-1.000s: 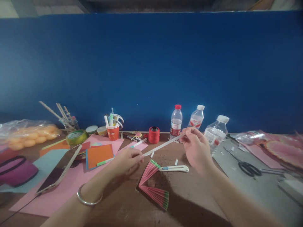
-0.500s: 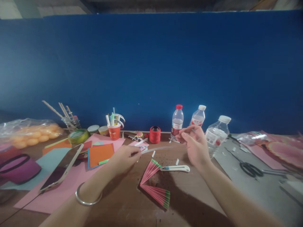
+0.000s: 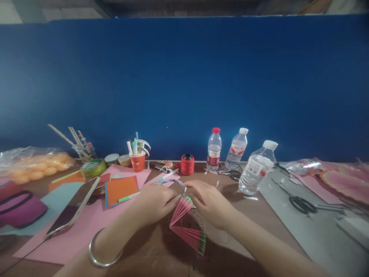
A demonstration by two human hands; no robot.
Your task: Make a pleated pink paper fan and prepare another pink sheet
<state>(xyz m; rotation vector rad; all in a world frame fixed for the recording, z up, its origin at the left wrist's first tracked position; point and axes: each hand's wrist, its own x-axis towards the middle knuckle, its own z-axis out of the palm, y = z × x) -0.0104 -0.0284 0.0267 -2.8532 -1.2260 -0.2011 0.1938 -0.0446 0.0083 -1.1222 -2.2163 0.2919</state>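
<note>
My left hand (image 3: 160, 200) and my right hand (image 3: 211, 202) are close together over the table, fingers bent and closed. A thin, clear, shiny strip (image 3: 174, 181) bows up in an arc between their fingertips, held at both ends. It looks like clear tape, though I cannot be sure. Just below the fingertips lies a pleated paper fan (image 3: 188, 236), pink with green ends, opened into two arms in a sideways V. My fingers partly cover the tip of its upper arm. The white utility knife is mostly hidden by my right hand.
Bottles (image 3: 213, 150) stand behind my right hand, a larger water bottle (image 3: 256, 169) nearest. Scissors (image 3: 301, 204) lie on the grey mat. To the left are a phone (image 3: 72, 207), orange paper (image 3: 122, 191), pink sheets and a red cup of pens (image 3: 137, 161). A red thread spool (image 3: 187, 164) stands behind.
My right hand has come down and left to meet my left hand above the fan. The strip, stretched out between them before, now bends in an arc. The knife has become covered.
</note>
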